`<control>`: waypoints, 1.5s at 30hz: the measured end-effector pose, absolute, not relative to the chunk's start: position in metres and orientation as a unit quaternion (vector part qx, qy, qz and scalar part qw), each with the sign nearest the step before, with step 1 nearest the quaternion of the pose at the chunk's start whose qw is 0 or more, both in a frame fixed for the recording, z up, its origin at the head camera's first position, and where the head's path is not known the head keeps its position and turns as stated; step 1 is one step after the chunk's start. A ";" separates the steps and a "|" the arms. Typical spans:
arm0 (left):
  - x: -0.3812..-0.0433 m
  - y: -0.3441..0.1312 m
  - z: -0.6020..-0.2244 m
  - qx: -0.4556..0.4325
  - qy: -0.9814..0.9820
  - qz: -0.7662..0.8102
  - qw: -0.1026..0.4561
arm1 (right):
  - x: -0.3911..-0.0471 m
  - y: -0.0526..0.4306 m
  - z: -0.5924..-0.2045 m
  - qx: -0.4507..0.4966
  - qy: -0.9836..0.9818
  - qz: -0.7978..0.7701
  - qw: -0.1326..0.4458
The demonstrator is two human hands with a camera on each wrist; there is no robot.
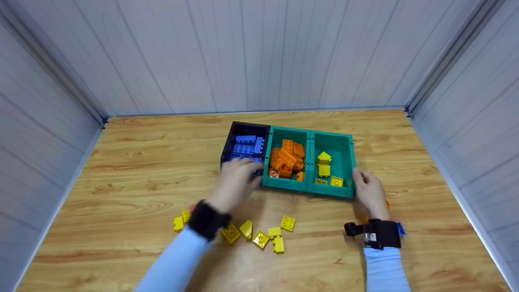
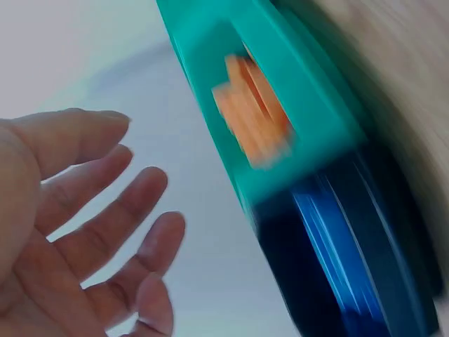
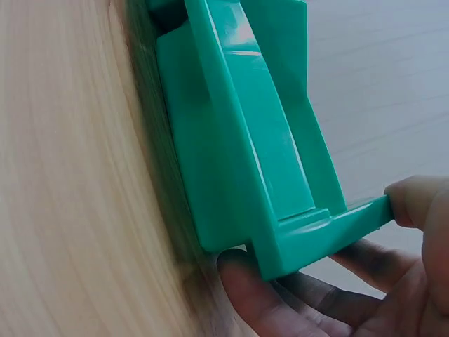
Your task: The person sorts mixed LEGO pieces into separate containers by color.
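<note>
Three joined bins stand in a row: a black bin with blue bricks, a middle green bin with orange bricks, and a right green bin holding several yellow bricks. My left hand hovers at the near side of the black bin. In the left wrist view its fingers are loosely spread, with nothing held. At the far right, my right hand grips the right green bin's outer wall. The thumb lies on the rim and fingers curl beneath it in the right wrist view.
Several loose yellow bricks lie on the wooden table in front of the bins, some partly hidden behind the left forearm. A blue brick and orange pieces show beside the right wrist. Pale panel walls enclose the table's back and sides.
</note>
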State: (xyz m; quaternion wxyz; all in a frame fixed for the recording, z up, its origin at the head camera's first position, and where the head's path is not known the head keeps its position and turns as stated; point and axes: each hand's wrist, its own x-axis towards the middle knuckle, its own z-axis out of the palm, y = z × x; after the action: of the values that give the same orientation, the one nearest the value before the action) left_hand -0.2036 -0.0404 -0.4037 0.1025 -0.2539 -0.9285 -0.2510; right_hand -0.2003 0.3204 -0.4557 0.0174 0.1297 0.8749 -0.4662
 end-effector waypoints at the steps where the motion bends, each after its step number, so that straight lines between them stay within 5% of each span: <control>1: -0.198 -0.058 -0.407 -0.237 -0.929 -0.264 0.103 | -0.200 0.319 -0.457 0.128 0.875 -0.466 0.021; 9: -0.160 -0.164 -0.432 -0.103 -0.953 -0.282 0.023 | -0.197 0.322 -0.459 0.120 0.887 -0.445 0.004; 16: -0.140 -0.193 -0.452 -0.057 -0.960 -0.266 -0.062 | -0.196 0.326 -0.458 0.126 0.882 -0.454 0.008; 26: -0.127 -0.205 -0.469 -0.019 -0.975 -0.215 -0.050 | -0.198 0.319 -0.458 0.121 0.882 -0.456 0.015; 35: -0.137 -0.185 -0.444 0.007 -0.966 -0.257 -0.028 | -0.198 0.318 -0.457 0.115 0.884 -0.453 -0.002; 45: -0.179 -0.086 -0.399 -0.130 -0.948 -0.290 0.027 | -0.199 0.319 -0.456 0.115 0.881 -0.458 0.017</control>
State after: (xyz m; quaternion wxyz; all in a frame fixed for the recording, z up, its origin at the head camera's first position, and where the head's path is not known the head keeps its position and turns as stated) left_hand -0.1793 -0.0858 -0.3994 0.0272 -0.1300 -0.9479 -0.2896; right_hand -0.1988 0.3194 -0.4560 0.0174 0.1149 0.8813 -0.4581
